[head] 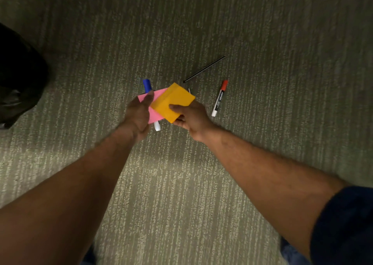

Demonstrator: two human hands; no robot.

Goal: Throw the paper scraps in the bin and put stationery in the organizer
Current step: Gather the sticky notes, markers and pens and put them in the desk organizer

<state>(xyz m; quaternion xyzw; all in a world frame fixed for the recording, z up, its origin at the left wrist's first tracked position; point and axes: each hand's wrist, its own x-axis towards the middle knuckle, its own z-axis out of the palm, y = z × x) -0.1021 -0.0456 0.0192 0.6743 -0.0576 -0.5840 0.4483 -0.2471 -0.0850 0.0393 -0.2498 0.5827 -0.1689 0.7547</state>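
Note:
My right hand (pixel 191 117) pinches an orange paper sheet (pixel 173 101) above the carpet. Beside it my left hand (pixel 137 115) grips a pink paper sheet (pixel 156 113), which overlaps under the orange one. A blue-capped white marker (pixel 147 85) lies on the floor beneath both papers, with its white end showing below them. To the right of my right hand a red-capped white marker (pixel 219 98) rests on the carpet. Beyond the papers lies a thin black pencil (pixel 203 69).
Striped grey-green carpet (pixel 201 184) covers the whole floor. A dark bag-like object (pixel 18 77) sits at the left edge. My knees in blue cloth show at the bottom edge.

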